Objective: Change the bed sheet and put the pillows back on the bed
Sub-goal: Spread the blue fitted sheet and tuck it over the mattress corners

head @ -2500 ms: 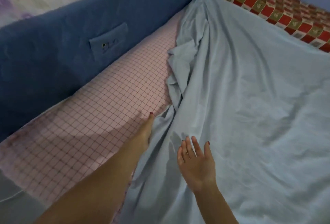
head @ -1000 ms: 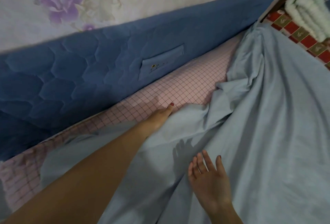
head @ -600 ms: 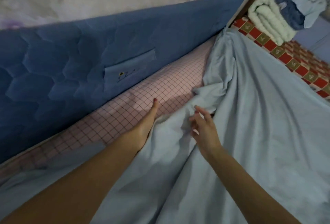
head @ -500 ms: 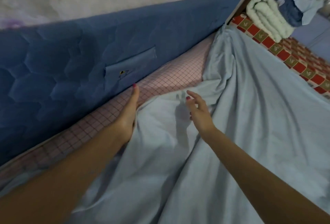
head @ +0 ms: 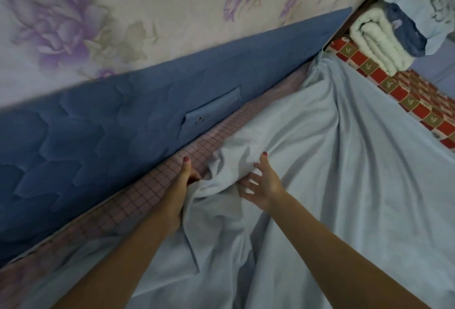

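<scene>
Light blue cotton bed sheet (head: 344, 173) spread over centre and right of frame, bunched mid-frame w/ pink grid-pattern mattress cover (head: 147, 193) exposed along left edge. Left hand (head: 179, 185) gripping bunched sheet edge, thumb out straight. Right hand (head: 261, 183) flat on folds, fingers splayed, grasping nothing. Dark blue quilted wall pad (head: 98, 141) at left; folded white towels (head: 376, 40) upper right.

My bed (head: 157, 185) shows its pink checked cover beside the blue padding; the rumpled pale blue sheet (head: 344, 173) lies over it.
</scene>
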